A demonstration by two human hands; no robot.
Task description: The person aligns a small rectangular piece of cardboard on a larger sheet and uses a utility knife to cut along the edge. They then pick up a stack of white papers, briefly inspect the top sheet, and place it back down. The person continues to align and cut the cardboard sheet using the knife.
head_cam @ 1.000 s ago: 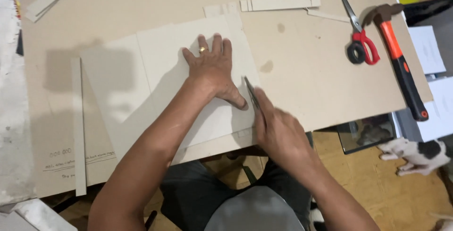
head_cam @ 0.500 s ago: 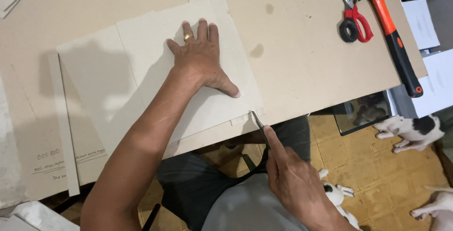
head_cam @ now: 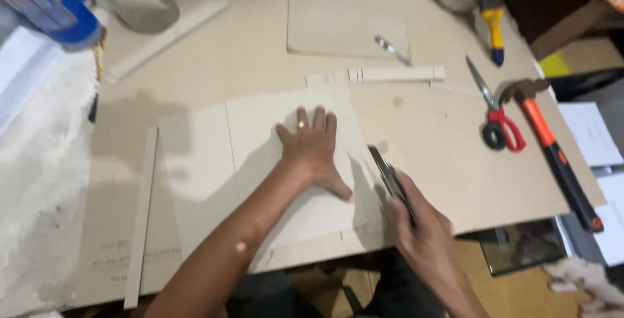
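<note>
My left hand [head_cam: 313, 150] lies flat, fingers spread, on a pale cardboard sheet [head_cam: 214, 162] on the worktable, a ring on one finger. My right hand [head_cam: 421, 232] grips a utility knife [head_cam: 388, 173] just right of the sheet's right edge, near the table's front edge. The blade points away from me, beside my left thumb. The picture is blurred by motion.
Red-handled scissors [head_cam: 495, 118] and an orange-handled hammer [head_cam: 552, 149] lie at the right. Cardboard strips [head_cam: 395, 73], a second board [head_cam: 344, 15] with a small metal tool [head_cam: 392, 50], a yellow-handled brush [head_cam: 494, 28] and a long strip [head_cam: 142, 217] surround the sheet. Papers [head_cam: 595, 139] sit far right.
My right hand with the knife has come back up from below the table edge to the sheet's right edge. The camera has tilted up, showing more of the table's far side.
</note>
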